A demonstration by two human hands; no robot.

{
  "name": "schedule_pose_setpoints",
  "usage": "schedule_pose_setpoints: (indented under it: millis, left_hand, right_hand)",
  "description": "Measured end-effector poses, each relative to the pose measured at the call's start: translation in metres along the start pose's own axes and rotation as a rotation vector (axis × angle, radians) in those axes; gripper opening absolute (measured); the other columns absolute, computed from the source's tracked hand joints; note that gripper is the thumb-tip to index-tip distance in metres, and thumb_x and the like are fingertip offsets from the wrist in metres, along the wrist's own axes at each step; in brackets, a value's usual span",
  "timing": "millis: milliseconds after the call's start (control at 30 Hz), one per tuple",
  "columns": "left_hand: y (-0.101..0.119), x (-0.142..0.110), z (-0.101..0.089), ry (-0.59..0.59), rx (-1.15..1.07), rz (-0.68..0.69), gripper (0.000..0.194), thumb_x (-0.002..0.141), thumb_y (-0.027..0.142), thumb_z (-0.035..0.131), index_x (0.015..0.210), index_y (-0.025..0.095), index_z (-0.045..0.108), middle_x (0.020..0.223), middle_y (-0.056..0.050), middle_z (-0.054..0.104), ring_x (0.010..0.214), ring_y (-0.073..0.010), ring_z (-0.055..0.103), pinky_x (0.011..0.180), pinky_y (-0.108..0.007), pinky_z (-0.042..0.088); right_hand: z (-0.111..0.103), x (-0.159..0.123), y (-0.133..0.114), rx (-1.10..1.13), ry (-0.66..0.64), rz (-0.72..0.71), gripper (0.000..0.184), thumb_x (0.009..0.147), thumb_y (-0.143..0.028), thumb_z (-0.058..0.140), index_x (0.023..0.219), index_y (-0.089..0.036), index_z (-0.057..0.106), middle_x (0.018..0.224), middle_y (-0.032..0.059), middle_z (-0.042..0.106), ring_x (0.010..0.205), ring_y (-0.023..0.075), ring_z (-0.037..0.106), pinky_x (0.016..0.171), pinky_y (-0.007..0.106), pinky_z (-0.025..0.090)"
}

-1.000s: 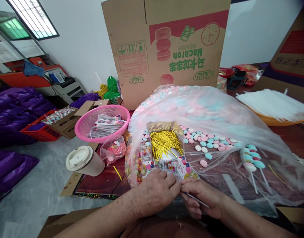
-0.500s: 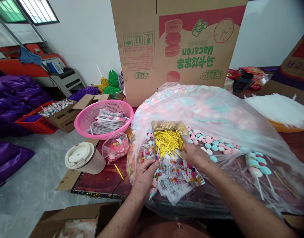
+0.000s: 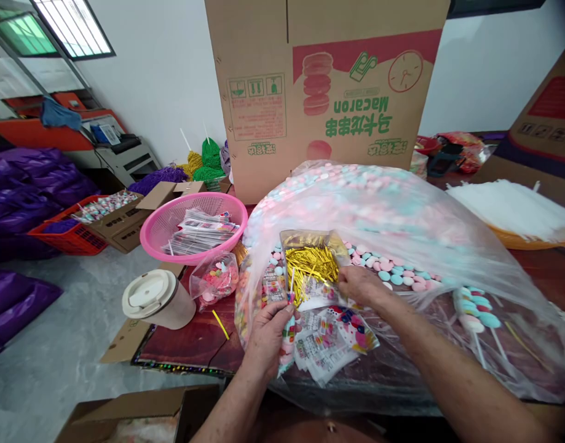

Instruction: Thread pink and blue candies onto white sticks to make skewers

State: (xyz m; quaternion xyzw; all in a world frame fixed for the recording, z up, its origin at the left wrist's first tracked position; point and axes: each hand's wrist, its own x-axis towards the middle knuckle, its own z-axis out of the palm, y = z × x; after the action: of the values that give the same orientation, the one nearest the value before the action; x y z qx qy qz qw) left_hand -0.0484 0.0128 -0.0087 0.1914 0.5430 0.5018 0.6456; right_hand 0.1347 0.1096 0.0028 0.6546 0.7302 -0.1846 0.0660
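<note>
Holding wrapped candy (image 3: pixel 288 336), carton (image 3: pixel 252 52) reading "Macaron" upside-down

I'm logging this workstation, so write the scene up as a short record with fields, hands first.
Left hand: holds a wrapped candy skewer, white stick pointing up
Right hand: at the right edge of the open box; whether it grips anything is unclear
In the box: gold twist ties
In front of the box: printed plastic wrappers, fanned out
Behind the box: clear plastic bag over pink, blue and white candies
Further left: pink perforated basket of printed packets; lidded cup
Backdrop: "Macaron" carton, print upside down
</note>
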Motion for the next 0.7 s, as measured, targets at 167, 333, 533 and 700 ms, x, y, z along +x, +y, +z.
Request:
schedule_pose_setpoints:
  millis: [167, 333, 533, 700]
  left_hand:
    - [-0.005, 0.004, 0.008, -0.113, -0.031, 0.006, 0.029, 0.056, 0.034, 0.074, 0.072, 0.015, 0.059, 0.064, 0.0, 0.062, 0.05, -0.0115, 0.058, 0.036, -0.016, 0.034]
    - [-0.009, 0.01, 0.011, -0.135, -0.033, -0.021, 0.031, 0.056, 0.036, 0.074, 0.072, 0.015, 0.059, 0.07, -0.002, 0.064, 0.05, -0.0119, 0.057, 0.03, -0.014, 0.027]
    - [-0.006, 0.011, 0.007, -0.086, 0.009, -0.067, 0.034, 0.053, 0.035, 0.075, 0.074, 0.016, 0.057, 0.072, -0.002, 0.064, 0.047, -0.0109, 0.055, 0.028, -0.014, 0.024]
    - [-0.008, 0.011, 0.008, -0.053, -0.019, -0.034, 0.03, 0.054, 0.033, 0.074, 0.071, 0.016, 0.058, 0.067, -0.001, 0.064, 0.049, -0.0112, 0.056, 0.032, -0.015, 0.029]
  right_hand:
    - [-0.015, -0.005, 0.025, 0.021, 0.067, -0.01, 0.014, 0.07, -0.015, 0.048, 0.072, -0.018, 0.061, 0.075, 0.0053, 0.063, 0.071, 0.0162, 0.055, 0.056, 0.023, 0.031]
    - [0.003, -0.009, 0.029, 0.095, 0.059, -0.036, 0.016, 0.069, -0.011, 0.045, 0.072, -0.017, 0.059, 0.067, 0.0, 0.06, 0.061, 0.011, 0.052, 0.05, 0.019, 0.03]
    - [0.013, -0.011, 0.026, 0.109, 0.035, -0.109, 0.015, 0.071, -0.014, 0.047, 0.071, -0.019, 0.061, 0.071, -0.0006, 0.063, 0.067, 0.0119, 0.054, 0.055, 0.019, 0.033]
    - [0.009, 0.003, 0.009, 0.011, 0.1, 0.037, 0.024, 0.077, -0.019, 0.042, 0.083, -0.016, 0.065, 0.084, 0.0116, 0.065, 0.078, 0.0222, 0.059, 0.061, 0.028, 0.036]
